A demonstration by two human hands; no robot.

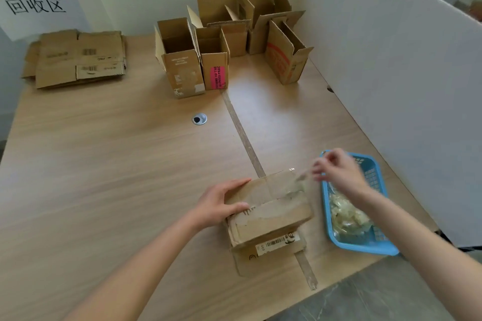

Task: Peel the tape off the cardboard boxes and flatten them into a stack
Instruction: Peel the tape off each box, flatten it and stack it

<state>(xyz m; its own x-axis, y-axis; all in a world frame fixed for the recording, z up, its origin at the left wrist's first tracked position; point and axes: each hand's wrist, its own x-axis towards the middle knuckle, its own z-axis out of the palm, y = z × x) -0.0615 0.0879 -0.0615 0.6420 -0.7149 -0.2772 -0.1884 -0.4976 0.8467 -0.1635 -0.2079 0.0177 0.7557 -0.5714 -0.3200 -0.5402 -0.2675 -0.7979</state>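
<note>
Near box: a shut cardboard box [268, 214] sits close to the front edge of the wooden table [104, 164], lying across the taped seam that runs up the tabletop. Its top is covered in clear tape, shiny and wrinkled, so it's hard to see where one strip ends and the next starts.
Left hand: the left hand [221, 203] holds the box's left end, thumb on top, fingers curled round the far corner.
Right hand: the right hand [336, 169] is blurry, up over the box's right end. Fingertips look bunched in a pinch on a thin strip of tape [303, 176] stretching off the box, but the strip's nearly see-through, so I can't tell where it ends.
Basket: a blue plastic basket [375, 245] just right of the box, with a wad of peeled tape [347, 214] inside. The right forearm hides part of it.
Open room: lots of bare tabletop to the left and in the middle. The right side is tight against a white partition [391, 73].
Far boxes: a bunch of open upright boxes [193, 60] toward the back right, overlapping, so an exact count is hard.
Flat stack: flattened cardboard [78, 58] in the far left corner, well apart from everything else, below a paper sign [36, 5] on the wall.
</note>
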